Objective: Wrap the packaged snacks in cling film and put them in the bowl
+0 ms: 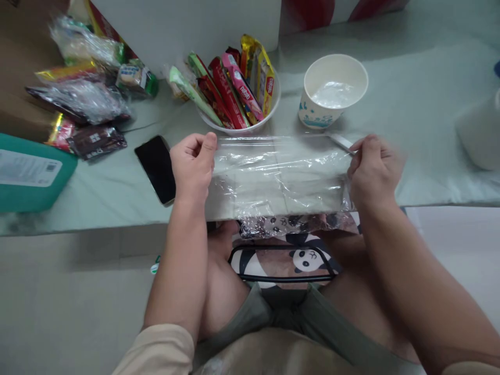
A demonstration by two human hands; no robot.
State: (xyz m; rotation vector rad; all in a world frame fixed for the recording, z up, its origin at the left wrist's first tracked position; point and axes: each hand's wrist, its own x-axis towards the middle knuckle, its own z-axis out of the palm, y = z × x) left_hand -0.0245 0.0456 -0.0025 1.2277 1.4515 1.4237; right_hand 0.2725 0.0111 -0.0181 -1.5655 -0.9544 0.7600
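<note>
A clear plastic bag (279, 177) is stretched between my two hands, its lower part hanging over the table's front edge. My left hand (193, 164) pinches its upper left corner, thumb on top. My right hand (373, 169), slightly blurred, is closed on the upper right corner. Beside the right fingertips is a slim white piece (339, 141); I cannot tell whether it is held or lies on the table. A black phone (157, 169) lies just left of my left hand. Beyond the bag stands a paper cup (334, 91) with clear plastic inside.
A white bowl (273, 107) of wrapped snack sticks sits behind the bag. Packaged snacks (86, 99) are heaped at the left, near a green box (35, 177). A white container (480, 133) stands at the right. Below the table edge is a panda-print surface (273, 265).
</note>
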